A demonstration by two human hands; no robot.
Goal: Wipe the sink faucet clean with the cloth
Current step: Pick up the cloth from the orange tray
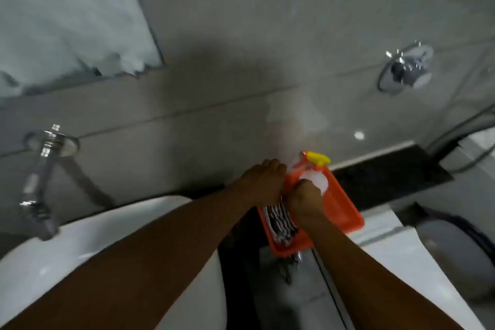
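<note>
A chrome faucet (pixel 40 177) juts from the tiled wall at the left, above the white sink (pixel 80 244). To the right, an orange tray (pixel 342 211) holds a black-and-white striped cloth (pixel 281 222) and a spray bottle (pixel 316 169) with a yellow and red trigger. Both my hands are in the tray. My left hand (pixel 261 182) rests fingers curled at the tray's far left edge, beside the bottle. My right hand (pixel 305 199) is closed over the white bottle body and the cloth's top edge; which it grips is blurred.
A mirror (pixel 67 16) hangs on the wall at upper left. A chrome wall fitting (pixel 407 67) sits at upper right. A dark ledge (pixel 388 169) runs behind the tray. A white toilet cistern (pixel 396 262) and a round lid (pixel 455 257) lie at the right.
</note>
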